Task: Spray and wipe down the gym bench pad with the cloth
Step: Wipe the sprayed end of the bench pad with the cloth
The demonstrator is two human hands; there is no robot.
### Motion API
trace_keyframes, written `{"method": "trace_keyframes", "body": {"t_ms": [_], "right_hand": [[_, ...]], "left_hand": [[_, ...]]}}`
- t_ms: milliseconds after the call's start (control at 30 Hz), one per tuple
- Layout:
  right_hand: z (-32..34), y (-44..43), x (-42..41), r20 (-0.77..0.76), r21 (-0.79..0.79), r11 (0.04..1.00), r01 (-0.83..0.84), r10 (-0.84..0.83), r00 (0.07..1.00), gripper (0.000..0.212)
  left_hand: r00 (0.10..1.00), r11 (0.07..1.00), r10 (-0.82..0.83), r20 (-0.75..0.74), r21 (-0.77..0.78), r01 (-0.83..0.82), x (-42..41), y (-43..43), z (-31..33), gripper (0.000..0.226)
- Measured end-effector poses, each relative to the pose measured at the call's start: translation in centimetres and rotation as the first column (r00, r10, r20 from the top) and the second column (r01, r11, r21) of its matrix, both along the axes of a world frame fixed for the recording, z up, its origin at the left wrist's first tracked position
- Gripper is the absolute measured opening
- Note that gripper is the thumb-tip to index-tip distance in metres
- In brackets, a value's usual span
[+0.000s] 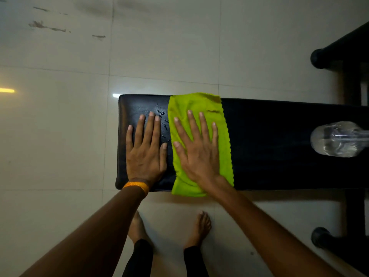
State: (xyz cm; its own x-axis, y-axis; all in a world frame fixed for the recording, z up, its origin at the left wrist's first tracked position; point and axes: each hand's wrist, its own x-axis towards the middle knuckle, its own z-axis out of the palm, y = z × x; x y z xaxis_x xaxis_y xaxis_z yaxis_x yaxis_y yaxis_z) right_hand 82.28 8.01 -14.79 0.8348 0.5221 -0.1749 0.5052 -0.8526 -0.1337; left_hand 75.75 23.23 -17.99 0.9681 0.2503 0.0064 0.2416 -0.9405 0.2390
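A black gym bench pad [269,144] runs across the middle of the view, its left end rounded. A lime-green cloth [201,104] lies folded across the pad's width. My right hand [196,150] presses flat on the cloth, fingers spread. My left hand [145,148] rests flat on the bare pad just left of the cloth, an orange band on its wrist. Water droplets [162,120] bead on the pad between the two hands. A clear plastic bottle [337,138] lies on its side on the pad at the right edge.
Pale floor tiles [60,126] surround the bench. Black frame legs with rounded feet [319,57] stand at the right, above and below the pad. My bare feet [201,226] stand on the floor just in front of the bench.
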Motion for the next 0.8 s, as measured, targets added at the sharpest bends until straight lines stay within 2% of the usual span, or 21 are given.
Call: {"method": "trace_keyframes", "body": {"t_ms": [67,133,200,233,267,333,400,433,533,600,633,700,767,800], "right_hand": [[-0.4,-1.0,4.0,0.023,0.012,0.999,-0.052,0.052,0.998,0.058],[-0.6,-0.8,6.8,0.050,0.035,0.993,0.108,-0.110,0.993,0.057],[-0.5,0.4,5.2,0.062,0.049,0.955,0.291,-0.294,0.954,0.057],[-0.3,0.9,2.9,0.053,0.039,0.944,0.327,-0.329,0.943,0.058],[-0.1,0.8,0.2,0.032,0.018,0.952,0.304,-0.305,0.952,0.059],[0.2,-0.9,-3.9,0.003,-0.003,0.988,0.155,-0.155,0.988,0.060],[-0.2,-3.8,-3.1,-0.002,-0.006,1.000,0.011,-0.011,1.000,0.061],[-0.4,-4.9,-1.5,0.006,-0.006,1.000,0.019,-0.019,1.000,0.061],[-0.5,-5.7,1.2,0.057,0.017,0.951,0.310,-0.310,0.949,0.060],[-0.5,-3.8,-1.8,0.080,0.014,0.895,0.445,-0.445,0.892,0.061],[-0.5,-2.9,-3.9,0.073,0.008,0.908,0.418,-0.417,0.906,0.061],[-0.5,-2.7,-6.0,0.045,-0.019,0.970,0.241,-0.240,0.970,0.061],[-0.6,-4.3,-3.6,0.020,-0.025,1.000,0.016,-0.015,1.000,0.060],[-0.6,-5.0,-1.6,0.023,-0.024,0.999,-0.036,0.036,0.999,0.059]], "left_hand": [[1.000,1.000,-0.005,-0.007,0.006,0.005,0.0,0.0,0.0,0.068],[1.000,1.000,-0.008,-0.013,0.014,0.008,0.0,0.0,0.0,0.068],[1.000,1.000,-0.008,-0.016,0.009,0.008,0.0,0.0,0.1,0.068],[1.000,1.000,-0.009,-0.016,0.007,0.009,0.0,0.0,0.1,0.068],[1.000,1.000,-0.008,-0.013,0.007,0.008,0.0,0.0,0.2,0.068],[1.000,1.000,-0.003,-0.005,0.007,0.003,0.0,0.0,0.2,0.068],[1.000,1.000,-0.003,-0.003,0.000,0.003,0.0,0.0,0.1,0.068],[1.000,1.000,-0.003,-0.005,0.003,0.003,0.0,0.0,0.1,0.068],[1.000,1.000,-0.003,-0.007,0.006,0.003,0.1,0.0,0.1,0.069],[1.000,1.000,-0.004,-0.003,-0.002,0.004,0.0,0.0,0.1,0.068],[1.000,1.000,-0.004,-0.003,-0.002,0.004,0.0,-0.1,0.2,0.068],[1.000,1.000,-0.002,-0.002,-0.002,0.002,0.1,-0.1,0.2,0.068],[1.000,1.000,-0.004,0.002,-0.006,0.004,0.0,0.0,0.2,0.068],[1.000,1.000,-0.007,0.002,-0.007,0.007,0.0,0.0,0.1,0.068]]}}
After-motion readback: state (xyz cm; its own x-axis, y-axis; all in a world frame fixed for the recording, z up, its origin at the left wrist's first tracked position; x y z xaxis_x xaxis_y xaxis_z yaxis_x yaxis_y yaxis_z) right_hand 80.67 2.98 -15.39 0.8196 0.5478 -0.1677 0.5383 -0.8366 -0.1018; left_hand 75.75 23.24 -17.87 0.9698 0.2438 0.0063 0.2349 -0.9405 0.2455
